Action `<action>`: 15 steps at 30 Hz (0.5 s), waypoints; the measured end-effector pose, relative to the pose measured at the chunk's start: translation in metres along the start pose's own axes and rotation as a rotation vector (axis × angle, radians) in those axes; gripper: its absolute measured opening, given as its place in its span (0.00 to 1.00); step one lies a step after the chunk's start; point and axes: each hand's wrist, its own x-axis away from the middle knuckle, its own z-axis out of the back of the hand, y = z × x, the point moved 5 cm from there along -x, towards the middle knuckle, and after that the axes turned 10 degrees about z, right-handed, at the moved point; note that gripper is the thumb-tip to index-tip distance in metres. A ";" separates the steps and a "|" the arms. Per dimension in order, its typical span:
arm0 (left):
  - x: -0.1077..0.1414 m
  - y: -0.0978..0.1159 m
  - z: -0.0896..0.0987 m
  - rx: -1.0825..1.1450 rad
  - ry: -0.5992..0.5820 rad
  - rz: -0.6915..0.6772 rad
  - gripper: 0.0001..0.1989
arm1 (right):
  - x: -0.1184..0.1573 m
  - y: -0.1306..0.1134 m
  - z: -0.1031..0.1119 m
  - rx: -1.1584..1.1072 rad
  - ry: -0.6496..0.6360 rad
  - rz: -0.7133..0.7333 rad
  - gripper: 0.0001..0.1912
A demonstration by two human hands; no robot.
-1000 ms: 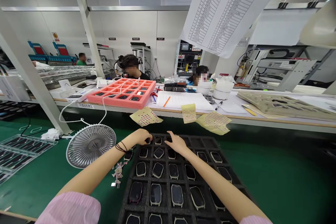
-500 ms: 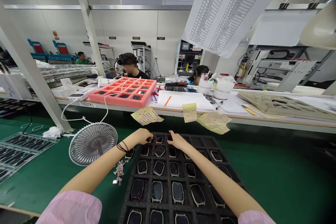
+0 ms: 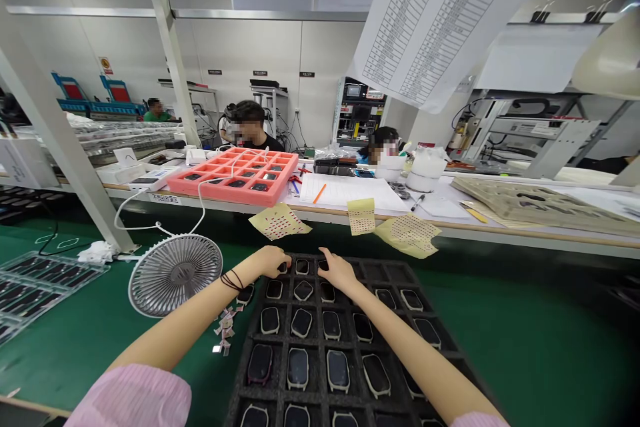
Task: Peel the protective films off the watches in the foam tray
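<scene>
A black foam tray (image 3: 315,365) with rows of square watch cases, such as the pale-framed watch case (image 3: 338,370), lies on the green mat. My left hand (image 3: 273,260) is at the tray's far left corner, its fingers curled over a case in the back row; whether it grips the case is hard to see. My right hand (image 3: 337,269) is over the back row, two cells to the right, with thumb and forefinger apart beside another case. Between my hands sits a watch case (image 3: 302,267) in its own cell.
A grey fan (image 3: 176,275) and small loose pieces (image 3: 225,330) are left of the tray. Behind, a shelf (image 3: 320,212) holds a pink foam tray (image 3: 273,195), papers and a beige tray (image 3: 540,203). Co-workers sit beyond. A printed sheet (image 3: 440,20) hangs above.
My right hand and forearm have shifted slightly to the left, uncovering more of the cases beside the forearm. My left hand stays at the tray's corner.
</scene>
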 end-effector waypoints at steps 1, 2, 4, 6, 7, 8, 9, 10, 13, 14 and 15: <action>0.000 0.000 0.000 0.001 -0.002 -0.003 0.16 | 0.000 0.000 0.000 -0.002 0.006 0.006 0.31; 0.000 0.000 0.000 0.003 -0.005 -0.008 0.16 | 0.000 0.001 0.000 -0.004 0.009 0.011 0.31; 0.000 0.001 0.000 0.004 -0.011 -0.018 0.15 | 0.000 0.000 0.000 -0.007 0.010 0.019 0.31; 0.000 0.002 0.001 0.001 -0.016 -0.026 0.15 | -0.001 0.000 0.000 -0.007 0.009 0.017 0.32; 0.000 0.002 0.001 -0.002 -0.019 -0.028 0.15 | -0.001 0.000 0.000 -0.006 0.008 0.012 0.33; 0.000 0.002 0.001 -0.006 -0.021 -0.029 0.15 | -0.001 0.000 0.000 -0.005 0.006 0.006 0.33; 0.000 0.002 0.001 -0.010 -0.023 -0.030 0.15 | -0.002 0.001 0.000 -0.003 0.003 0.000 0.34; 0.001 0.002 0.001 -0.013 -0.025 -0.031 0.15 | -0.002 0.001 -0.001 -0.002 0.000 -0.006 0.35; 0.003 0.000 0.000 -0.014 -0.022 -0.034 0.16 | -0.002 0.002 -0.002 0.001 -0.008 -0.016 0.36; 0.003 -0.001 0.000 -0.012 -0.020 -0.035 0.16 | -0.002 0.002 -0.002 0.002 -0.008 -0.018 0.36; 0.004 -0.001 0.000 -0.010 -0.017 -0.036 0.16 | -0.002 0.002 -0.002 0.003 -0.009 -0.019 0.36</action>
